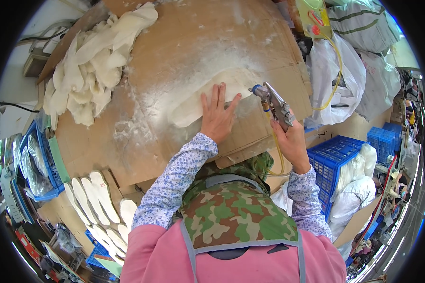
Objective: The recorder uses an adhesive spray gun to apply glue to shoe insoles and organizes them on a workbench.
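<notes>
surface [184, 42]: matt brown cardboard, dusted with white powdery residue | insole piece [193, 104]: soft matt white foam-like sheet | spray gun [276, 104]: glossy bare metal | hose [335, 70]: smooth yellow plastic | crate [330, 160]: blue plastic lattice | sleeves: printed cloth

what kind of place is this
Likely a shoe-insole workshop: a metal spray gun in the right hand, the left hand on a white foam insole, blue plastic crates.
</notes>
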The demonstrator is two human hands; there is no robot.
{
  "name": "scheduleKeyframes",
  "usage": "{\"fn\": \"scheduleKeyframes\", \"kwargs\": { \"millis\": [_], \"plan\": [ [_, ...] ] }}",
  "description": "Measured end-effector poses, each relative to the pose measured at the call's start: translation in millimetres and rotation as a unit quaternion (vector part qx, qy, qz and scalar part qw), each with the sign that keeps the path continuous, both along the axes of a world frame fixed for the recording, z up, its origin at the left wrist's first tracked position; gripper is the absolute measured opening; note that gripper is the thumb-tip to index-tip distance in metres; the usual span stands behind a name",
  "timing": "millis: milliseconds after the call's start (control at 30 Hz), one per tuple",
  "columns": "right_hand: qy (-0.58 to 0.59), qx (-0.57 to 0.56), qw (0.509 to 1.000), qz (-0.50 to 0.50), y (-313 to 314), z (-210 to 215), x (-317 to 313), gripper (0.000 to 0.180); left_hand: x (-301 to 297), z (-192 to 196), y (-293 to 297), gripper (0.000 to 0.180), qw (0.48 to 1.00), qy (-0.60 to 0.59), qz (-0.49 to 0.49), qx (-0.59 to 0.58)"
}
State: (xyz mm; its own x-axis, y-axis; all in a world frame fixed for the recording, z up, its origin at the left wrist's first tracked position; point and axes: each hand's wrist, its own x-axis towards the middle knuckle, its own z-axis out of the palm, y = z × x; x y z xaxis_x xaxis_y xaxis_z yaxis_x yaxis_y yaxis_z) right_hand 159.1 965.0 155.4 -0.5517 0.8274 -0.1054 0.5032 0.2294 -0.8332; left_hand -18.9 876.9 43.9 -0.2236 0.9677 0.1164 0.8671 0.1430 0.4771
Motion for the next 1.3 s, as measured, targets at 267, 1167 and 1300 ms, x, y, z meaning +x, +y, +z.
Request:
{"fn": "scheduleKeyframes", "kwargs": {
  "millis": [267, 1167, 1300],
  "plan": [
    [-0.029, 0.039, 0.998, 0.047, -10.5, 7.2, -14.4, 0.016, -0.7, -3.0, -17.2, 0.065, 1.000, -0.001, 0.031, -0.004],
    [-0.034, -0.016, 0.987, 0.158, -59.2, -0.1, -57.6, 0.018, -30.4, 2.4, -116.4, 0.063, 0.992, -0.001, 0.123, -0.028],
    [-0.057, -0.055, 0.983, 0.164, -71.3, 8.7, -68.5, 0.019, -32.6, 1.5, -129.8, 0.063, 0.989, 0.008, 0.135, -0.063]
  ]
}}
